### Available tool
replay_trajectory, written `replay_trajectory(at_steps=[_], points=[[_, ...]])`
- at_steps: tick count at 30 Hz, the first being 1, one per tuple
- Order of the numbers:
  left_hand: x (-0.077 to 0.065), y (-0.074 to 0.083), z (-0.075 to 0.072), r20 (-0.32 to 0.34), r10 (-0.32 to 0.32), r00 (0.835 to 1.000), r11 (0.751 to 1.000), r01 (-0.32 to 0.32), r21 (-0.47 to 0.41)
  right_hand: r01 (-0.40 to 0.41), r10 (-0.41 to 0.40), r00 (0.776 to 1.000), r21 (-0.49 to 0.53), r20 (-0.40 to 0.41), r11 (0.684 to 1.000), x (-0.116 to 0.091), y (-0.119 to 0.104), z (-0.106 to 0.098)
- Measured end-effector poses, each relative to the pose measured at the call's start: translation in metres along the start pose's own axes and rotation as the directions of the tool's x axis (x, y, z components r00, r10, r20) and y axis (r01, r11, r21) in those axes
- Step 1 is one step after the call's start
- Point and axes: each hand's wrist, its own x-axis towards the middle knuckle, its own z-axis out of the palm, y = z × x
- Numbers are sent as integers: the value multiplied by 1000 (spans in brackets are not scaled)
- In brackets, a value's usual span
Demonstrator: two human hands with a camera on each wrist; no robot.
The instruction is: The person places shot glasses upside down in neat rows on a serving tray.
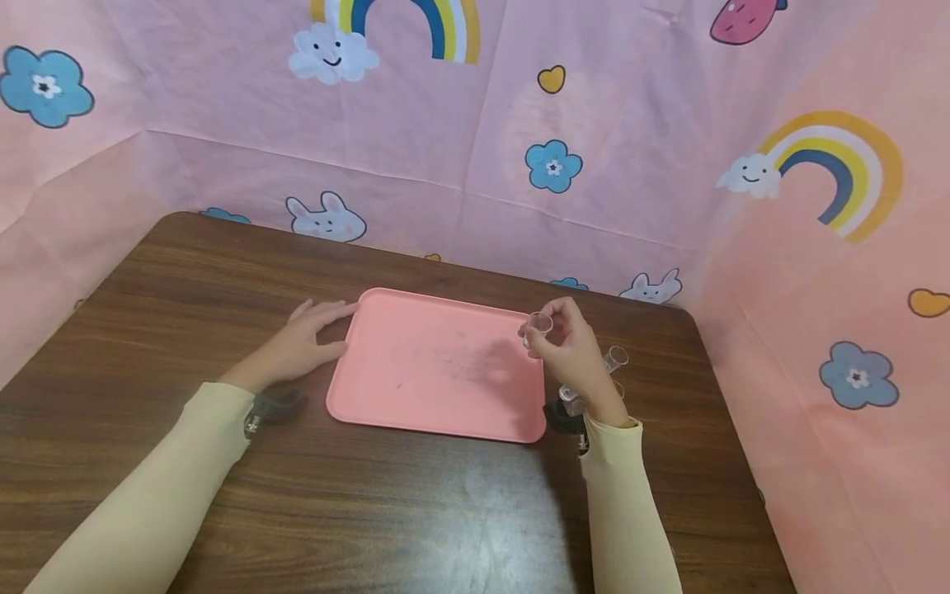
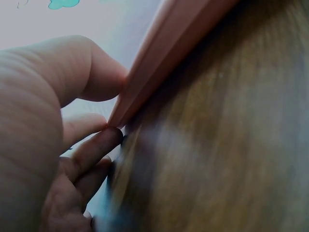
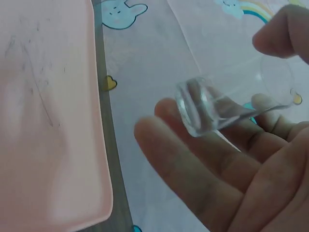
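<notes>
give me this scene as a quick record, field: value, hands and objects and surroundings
left hand: fingers touching the left rim of the tray
right hand: holding a clear shot glass near the tray's far right corner
tray: pink, rounded corners, dark scuff marks, flat on the table
other glasses: clear, right of the tray, partly hidden by the right arm; exact count unclear
table: dark wood-grain top
backdrop: pink fabric with rainbows, flowers, hearts and rabbits
sleeves: pale yellow, both arms

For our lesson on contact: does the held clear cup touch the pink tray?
Apart: right wrist view shows cloth between the clear cup and pink tray.
</notes>
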Motion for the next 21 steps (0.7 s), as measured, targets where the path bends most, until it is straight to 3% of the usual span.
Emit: replay_trajectory(at_steps=[6,11,18,21], points=[[0,1,0,-1,4,1000,1000,-4,14,67,-67,998,-104,-4,992,-1,-7,8],[1,1,0,-1,-4,1000,1000,4,10,111,-114,993,-202,-3,973,4,7,10],[1,3,0,8,-12,1000,1000,12,9,125,-109,992,-324,69,938,7,21,15],[0,3,0,8,-15,1000,1000,15,10,128,-98,991,-401,95,907,8,26,15]])
